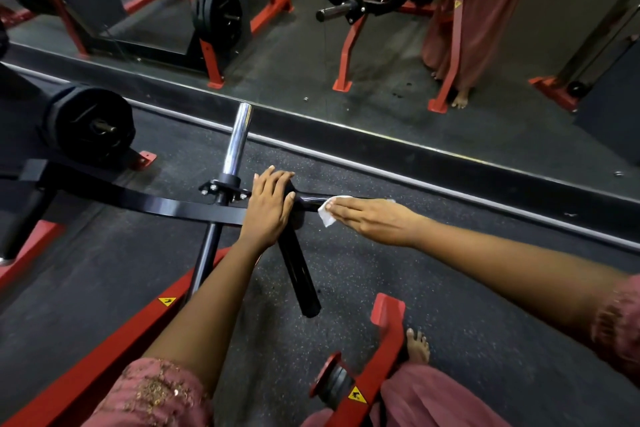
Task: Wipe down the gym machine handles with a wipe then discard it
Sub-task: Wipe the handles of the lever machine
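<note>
You're mid-wipe here. Your right hand [374,217] lies flat, fingers straight, pressing the small white crumpled wipe [328,213] onto the black round handle bar [309,203] that runs off to the right from the machine's junction. Whether your thumb is tucked beneath the bar, I can't tell. Your left hand [272,208] rests on top of that junction, fingers stretched out and relaxed, grasping nothing. It looks to be steadying the black flat steel lever arm [156,203] that comes in from the left.

By my reading, the job is somewhere in the middle. The wipe sits at the inner end of one handle. The second black tubular handle [299,279], pointing near from the same junction, has no wipe on it. Neither bar shows a streak or wet sheen I'd trust, so how much is already clean can't be judged. Discarding the wipe is left to do, and no bin is in view.

Now the materials. Both handles are smooth, glossy painted tube, hard and round, so that thin, soft wipe should fold round them and slide easily. The polished chrome weight peg [239,139] juts away to the far side, mirror-bright. The red painted steel frame [104,340] runs along the near left, and beneath it all lies the black speckled rubber floor [433,288], matte and grainy.
</note>
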Motion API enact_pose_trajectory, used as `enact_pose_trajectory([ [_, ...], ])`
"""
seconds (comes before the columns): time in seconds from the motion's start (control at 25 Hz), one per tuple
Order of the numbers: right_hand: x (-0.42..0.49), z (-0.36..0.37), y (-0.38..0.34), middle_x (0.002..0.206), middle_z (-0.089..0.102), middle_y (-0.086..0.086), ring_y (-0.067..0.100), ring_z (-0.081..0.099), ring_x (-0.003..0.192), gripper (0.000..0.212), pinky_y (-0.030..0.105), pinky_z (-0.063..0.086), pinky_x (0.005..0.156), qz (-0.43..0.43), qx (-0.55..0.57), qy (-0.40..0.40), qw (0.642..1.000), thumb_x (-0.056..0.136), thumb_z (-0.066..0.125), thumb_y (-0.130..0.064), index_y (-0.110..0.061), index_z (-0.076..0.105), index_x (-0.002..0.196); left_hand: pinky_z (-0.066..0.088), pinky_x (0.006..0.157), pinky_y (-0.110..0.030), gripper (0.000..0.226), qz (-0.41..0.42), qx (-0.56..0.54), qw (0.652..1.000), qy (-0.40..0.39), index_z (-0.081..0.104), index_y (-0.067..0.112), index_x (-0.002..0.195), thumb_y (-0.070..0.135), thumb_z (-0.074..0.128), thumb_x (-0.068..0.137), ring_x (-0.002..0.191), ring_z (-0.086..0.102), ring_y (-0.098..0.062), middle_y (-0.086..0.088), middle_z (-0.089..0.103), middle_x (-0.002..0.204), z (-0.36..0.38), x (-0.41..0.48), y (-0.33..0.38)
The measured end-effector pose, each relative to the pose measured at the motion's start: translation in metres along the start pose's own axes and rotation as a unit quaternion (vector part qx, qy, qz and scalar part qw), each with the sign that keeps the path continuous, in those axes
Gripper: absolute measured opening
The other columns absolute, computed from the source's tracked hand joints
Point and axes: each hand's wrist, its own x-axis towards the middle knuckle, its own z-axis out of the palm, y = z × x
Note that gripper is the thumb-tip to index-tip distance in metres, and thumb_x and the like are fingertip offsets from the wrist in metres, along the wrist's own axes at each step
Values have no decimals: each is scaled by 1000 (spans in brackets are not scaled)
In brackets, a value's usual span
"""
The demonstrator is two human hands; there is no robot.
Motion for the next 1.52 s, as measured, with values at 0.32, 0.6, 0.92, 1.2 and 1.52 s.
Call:
enact_pose_trajectory([
  [0.32,10,13,0,122,62,10,23,55,118,41,33,44,101,-75,12,-51,996,88,31,-8,5,61,113,9,118,-44,58,-8,11,1000,-2,41,10,137,39,21,91,142,19,-28,-11,40,142,0,-3,5],
  [0.6,-55,6,9,127,59,4,17,52,121,40,27,31,110,10,11,-11,1000,94,28,-9,0,58,119,17,111,-50,50,112,75,991,21,41,13,133,26,37,85,137,24,-26,-12,47,138,20,-30,38],
  [0.92,-50,-18,-75,113,63,17,26,61,77,48,28,52,64,762,526,174,336,87,36,12,-7,50,129,-1,116,-36,61,89,54,990,-94,31,22,143,49,17,90,143,19,-24,-7,35,147,27,-12,42],
  [1.2,54,-6,-88,112,56,19,18,56,82,47,20,44,74,587,747,309,-38,86,24,20,10,42,128,0,116,-30,66,12,-137,982,-132,41,25,138,52,10,88,139,20,-10,0,39,145,13,-7,44],
  [1.52,15,-23,-70,114,52,28,37,54,106,42,36,44,94,560,712,405,-124,88,22,19,18,37,126,-6,114,-24,62,4,-123,987,-105,42,26,138,49,12,89,140,21,-12,0,40,143,18,-14,50],
])
